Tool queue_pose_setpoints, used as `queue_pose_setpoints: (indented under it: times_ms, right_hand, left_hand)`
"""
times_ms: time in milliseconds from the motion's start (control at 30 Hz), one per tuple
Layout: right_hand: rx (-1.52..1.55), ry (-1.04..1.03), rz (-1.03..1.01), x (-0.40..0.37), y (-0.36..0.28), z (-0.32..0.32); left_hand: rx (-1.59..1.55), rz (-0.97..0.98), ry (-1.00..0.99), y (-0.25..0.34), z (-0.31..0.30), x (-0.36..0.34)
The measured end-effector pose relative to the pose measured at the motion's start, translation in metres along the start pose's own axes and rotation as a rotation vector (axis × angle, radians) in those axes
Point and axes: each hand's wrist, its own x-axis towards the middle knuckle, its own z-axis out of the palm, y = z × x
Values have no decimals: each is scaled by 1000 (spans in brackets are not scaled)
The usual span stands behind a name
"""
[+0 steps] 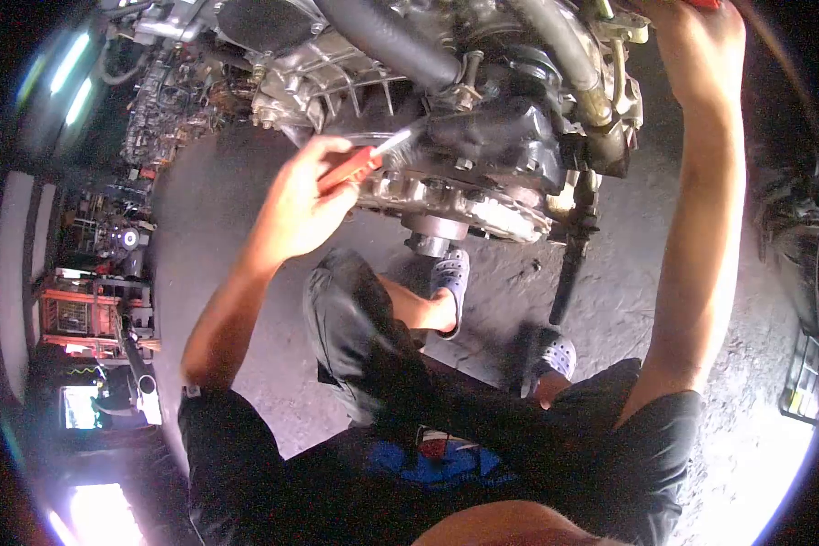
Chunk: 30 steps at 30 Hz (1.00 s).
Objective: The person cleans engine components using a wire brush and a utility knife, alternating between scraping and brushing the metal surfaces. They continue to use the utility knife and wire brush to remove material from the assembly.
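My left hand (305, 205) is closed around a red-handled tool (350, 170). Its narrow pale tip (393, 141) points up and right, close over a dark hose-like part (482, 132) on the engine (355, 91). At the top right my right hand (698, 41) reaches to the engine's far right side. The frame's edge cuts off its fingers, and a bit of red (703, 3) shows beside it; I cannot tell what it grips. Thick black and grey hoses (387, 41) run across the engine, with a round pulley (434, 227) low at its near side.
A grey, rough floor (237, 273) lies under the engine. My feet in grey clogs (452, 278) stand close below it. More engine parts (168, 109) are piled along the left, with an orange rack (82, 309) nearer. A dark bar (573, 264) slants down from the engine.
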Motion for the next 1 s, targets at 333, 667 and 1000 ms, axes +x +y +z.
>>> queue_pose_setpoints:
  times_ms: [333,667,1000]
  right_hand:
    - [1,18,-5,4,12,-23]
    - [475,211,-68,-8,56,-33]
    - [274,432,-120,-4,79,-96]
  left_hand:
    - [419,198,234,72,-31,-25]
    - [1009,493,350,73,-8,33]
    - [1135,221,323,97,5,17]
